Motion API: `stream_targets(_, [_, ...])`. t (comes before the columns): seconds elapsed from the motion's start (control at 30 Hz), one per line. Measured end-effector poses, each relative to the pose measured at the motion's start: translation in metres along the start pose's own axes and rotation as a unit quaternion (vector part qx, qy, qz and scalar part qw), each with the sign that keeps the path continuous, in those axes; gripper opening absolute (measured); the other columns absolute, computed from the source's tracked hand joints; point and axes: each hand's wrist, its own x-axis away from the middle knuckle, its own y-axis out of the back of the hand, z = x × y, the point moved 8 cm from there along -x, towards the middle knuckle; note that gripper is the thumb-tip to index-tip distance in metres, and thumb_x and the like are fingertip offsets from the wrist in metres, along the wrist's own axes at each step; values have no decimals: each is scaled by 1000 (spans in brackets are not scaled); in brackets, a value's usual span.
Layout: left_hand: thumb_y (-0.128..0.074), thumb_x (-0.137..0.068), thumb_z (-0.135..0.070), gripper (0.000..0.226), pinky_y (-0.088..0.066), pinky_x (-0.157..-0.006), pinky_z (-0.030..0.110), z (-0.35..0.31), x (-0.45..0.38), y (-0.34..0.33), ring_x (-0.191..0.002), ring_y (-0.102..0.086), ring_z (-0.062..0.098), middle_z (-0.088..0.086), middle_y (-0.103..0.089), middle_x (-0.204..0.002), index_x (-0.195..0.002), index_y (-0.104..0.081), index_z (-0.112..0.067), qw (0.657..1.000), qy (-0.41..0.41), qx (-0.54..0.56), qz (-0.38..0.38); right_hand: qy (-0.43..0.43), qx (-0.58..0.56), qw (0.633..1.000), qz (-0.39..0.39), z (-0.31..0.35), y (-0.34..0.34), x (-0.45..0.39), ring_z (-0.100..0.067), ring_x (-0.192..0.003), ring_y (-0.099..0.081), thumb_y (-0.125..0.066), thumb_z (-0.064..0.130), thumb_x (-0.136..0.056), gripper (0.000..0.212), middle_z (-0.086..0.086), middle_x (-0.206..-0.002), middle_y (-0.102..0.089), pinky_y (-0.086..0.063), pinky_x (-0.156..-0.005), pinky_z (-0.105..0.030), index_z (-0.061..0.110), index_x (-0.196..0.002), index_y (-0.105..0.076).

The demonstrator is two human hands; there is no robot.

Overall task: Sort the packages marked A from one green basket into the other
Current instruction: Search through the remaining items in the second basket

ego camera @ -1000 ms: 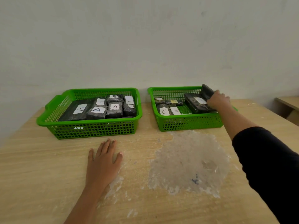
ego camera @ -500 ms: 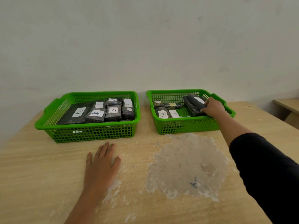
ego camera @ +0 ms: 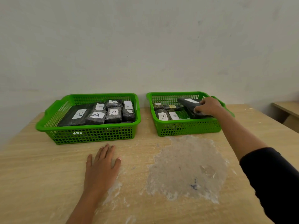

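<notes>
Two green baskets sit on the table [ego camera: 40,183]: the left basket [ego camera: 90,135] holds about seven dark packages, four labels plainly reading A [ego camera: 114,112]. The right basket [ego camera: 186,128] shows two labels reading B [ego camera: 163,116]. The right hand [ego camera: 207,106] grips a long package [ego camera: 188,102] inside it, label unreadable; the left hand [ego camera: 102,167] lies flat, fingers spread.

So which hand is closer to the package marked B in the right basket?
Right. The right hand is inside that basket, gripping a long black package near the B package. The left hand lies flat on the table.
</notes>
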Motion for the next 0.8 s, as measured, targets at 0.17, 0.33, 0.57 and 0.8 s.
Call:
stream_targets(0.17, [-26,-98,-47,58,4,-122,41,0,0,0,-148,2,5,-13,-2,-161,-152,-10,-34,1000,0,-1,3,14,110,993,46,23,-2,13,-25,-74,-58,-74,40,-75,48,-7,-78,-64,-42,-59,-25,0,-101,-68])
stream_targets(0.33, [-26,-98,-46,57,3,-122,41,-1,1,1,-148,2,5,-13,-2,-161,-152,-10,-34,1000,0,2,2,31,132,989,59,28,-34,13,-29,-110,-57,-71,50,-76,62,-8,-120,-61,-50,-91,-39,11,-122,-55])
stream_targets(0.57, [-28,-98,-46,57,2,-122,41,-2,2,2,-147,1,4,-14,-3,-161,-152,-12,-33,1000,-2,7,1,11,143,979,144,31,-56,3,-29,-122,-52,-62,30,-90,46,-11,-136,-55,-43,-102,-37,8,-130,-57])
stream_targets(0.8, [-26,-98,-46,58,3,-122,41,-1,0,2,-147,2,4,-13,-2,-161,-152,-11,-33,1000,0,1,1,-14,121,978,169,24,-62,2,-31,-120,-52,-56,29,-90,51,-13,-137,-52,-43,-95,-37,8,-136,-49])
